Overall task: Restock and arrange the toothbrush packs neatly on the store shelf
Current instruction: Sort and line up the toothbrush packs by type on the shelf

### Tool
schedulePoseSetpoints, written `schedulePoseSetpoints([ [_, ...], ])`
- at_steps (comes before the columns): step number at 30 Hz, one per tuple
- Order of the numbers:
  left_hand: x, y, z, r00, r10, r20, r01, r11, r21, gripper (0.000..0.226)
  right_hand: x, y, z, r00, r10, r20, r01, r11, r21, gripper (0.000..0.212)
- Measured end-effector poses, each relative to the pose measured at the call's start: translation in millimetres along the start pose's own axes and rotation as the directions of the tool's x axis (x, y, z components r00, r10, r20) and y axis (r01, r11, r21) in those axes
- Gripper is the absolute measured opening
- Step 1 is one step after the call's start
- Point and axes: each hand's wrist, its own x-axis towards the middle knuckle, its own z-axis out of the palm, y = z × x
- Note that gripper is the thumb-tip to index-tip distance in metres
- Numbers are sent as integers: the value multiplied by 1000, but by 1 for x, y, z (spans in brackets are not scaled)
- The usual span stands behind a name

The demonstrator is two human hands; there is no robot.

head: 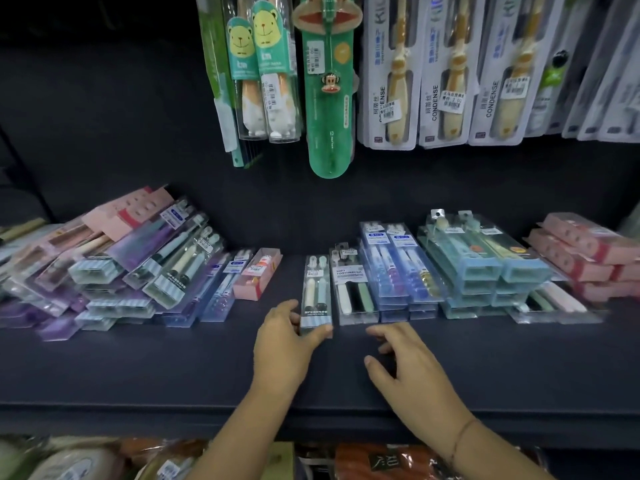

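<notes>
Left hand (287,337) and right hand (405,355) work at the dark shelf (173,368), straightening toothbrush packs.
Jumbled heap (114,271) lies left and tidy stacks (460,265) right. Between them the left hand pinches the near end of a flat cream-and-mint pack (316,292); the right hand hovers loose, holding nothing. Likely next: slide it flush beside the neighbouring pack (353,289).

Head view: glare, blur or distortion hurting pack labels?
Head view: dim, upper left nearly black. Head view: centre sharp around the clear cream-and-mint toothbrush pack the left hand pinches; the white SOFT TOOTHBRUSH label reads. Head view: wide-angle fanning and smear on the grey hanging packs at far right; sheen on the clear blue packs.
</notes>
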Motion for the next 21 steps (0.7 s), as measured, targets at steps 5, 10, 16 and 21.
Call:
schedulePoseSetpoints([
  [5, 25, -18, -26, 955, 242, -169, -185, 936, 299, 54, 6, -21, 7, 979, -203, 8, 203, 975, -87, 45],
  [10, 64, -53, -36, 948, 316, 25, -280, 798, 534, 70, 31, -43, 37, 945, -303, 124, 323, 922, -214, 68],
  [16, 57, -54, -38, 944, 307, 123, -318, 740, 592, 64, 41, -38, 51, 942, -290, 167, 330, 887, -323, 68],
  [21, 40, -44, -53, 968, 221, 120, -249, 785, 567, 65, -3, -26, 36, 914, -367, 172, 397, 897, -193, 65],
])
